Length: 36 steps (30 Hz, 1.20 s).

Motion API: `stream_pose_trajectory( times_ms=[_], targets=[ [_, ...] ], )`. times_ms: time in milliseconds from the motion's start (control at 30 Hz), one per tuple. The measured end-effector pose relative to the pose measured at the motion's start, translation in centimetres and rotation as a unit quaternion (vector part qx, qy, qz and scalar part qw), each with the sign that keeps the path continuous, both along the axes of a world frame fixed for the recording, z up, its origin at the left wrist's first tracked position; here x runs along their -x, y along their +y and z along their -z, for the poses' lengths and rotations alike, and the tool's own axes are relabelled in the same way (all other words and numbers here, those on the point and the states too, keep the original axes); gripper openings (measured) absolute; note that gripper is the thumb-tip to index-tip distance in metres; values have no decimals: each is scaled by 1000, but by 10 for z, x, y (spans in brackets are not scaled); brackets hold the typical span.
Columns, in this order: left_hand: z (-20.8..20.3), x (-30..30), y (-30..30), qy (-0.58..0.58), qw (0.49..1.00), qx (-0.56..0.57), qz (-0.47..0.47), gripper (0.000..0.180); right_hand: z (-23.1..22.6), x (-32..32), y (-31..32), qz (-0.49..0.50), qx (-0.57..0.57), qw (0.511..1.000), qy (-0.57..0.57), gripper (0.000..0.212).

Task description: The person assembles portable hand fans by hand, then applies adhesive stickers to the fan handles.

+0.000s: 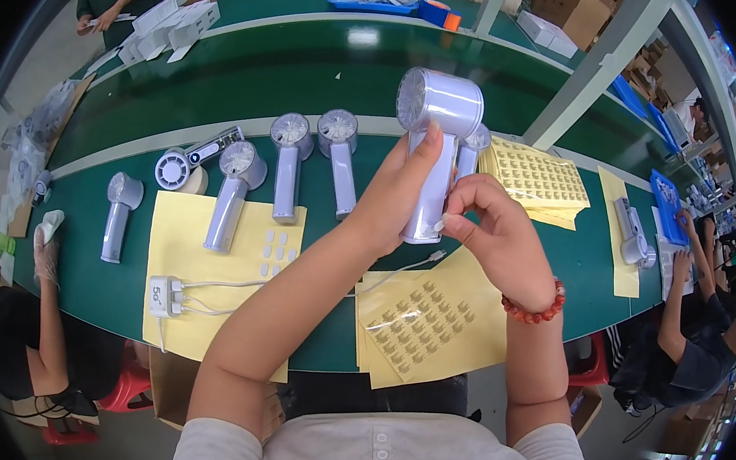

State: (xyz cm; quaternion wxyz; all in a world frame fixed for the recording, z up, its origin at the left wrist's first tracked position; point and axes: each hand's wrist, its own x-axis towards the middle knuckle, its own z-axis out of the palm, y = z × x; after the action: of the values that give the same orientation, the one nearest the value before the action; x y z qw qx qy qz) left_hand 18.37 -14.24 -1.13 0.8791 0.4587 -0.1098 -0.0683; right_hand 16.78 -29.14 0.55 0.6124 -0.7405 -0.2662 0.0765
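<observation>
My left hand (404, 185) is wrapped around the handle of a lavender handheld fan (440, 106), holding it upright with its round head on top. Beside the lower handle, my right hand (493, 231) pinches thumb and forefinger together; a tiny pale bit shows at the fingertips, too small to name. Behind the held fan, another handheld fan (476, 141) is partly hidden. Below my hands lies a yellow sticker sheet (419, 325) with rows of dark printed marks. To the left, a yellow sheet (182, 224) carries several small pale stickers (273, 253).
Several lavender fans lie leftward, including a fan (287, 167), a fan (339, 163) and a fan (118, 215). A white charger (164, 296) trails cables. Sticker sheets (536, 178) are stacked right, near a metal post (601, 71). Co-workers sit on both sides; a conveyor (268, 71) runs behind.
</observation>
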Motion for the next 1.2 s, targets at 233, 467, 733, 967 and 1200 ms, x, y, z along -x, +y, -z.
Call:
stream_pose_trajectory(
  times_ms=[233,467,733,967,1200],
  targets=[
    [-1,1,-3,19,1000,-1,-21,54,0,15,13,55,26,998,-29,9],
    [-4,-3,2,74,996,-35,-35,57,19,22,18,195,91,925,-314,11],
    [15,-22,24,119,955,-205,-176,63,35,2,-2,241,-37,954,-175,43],
    [47,-33,27,21,857,-473,-204,66,47,-14,8,239,206,923,-221,80],
    [53,-28,20,-62,790,-569,-219,76,51,-40,35,252,418,811,-322,84]
  ],
)
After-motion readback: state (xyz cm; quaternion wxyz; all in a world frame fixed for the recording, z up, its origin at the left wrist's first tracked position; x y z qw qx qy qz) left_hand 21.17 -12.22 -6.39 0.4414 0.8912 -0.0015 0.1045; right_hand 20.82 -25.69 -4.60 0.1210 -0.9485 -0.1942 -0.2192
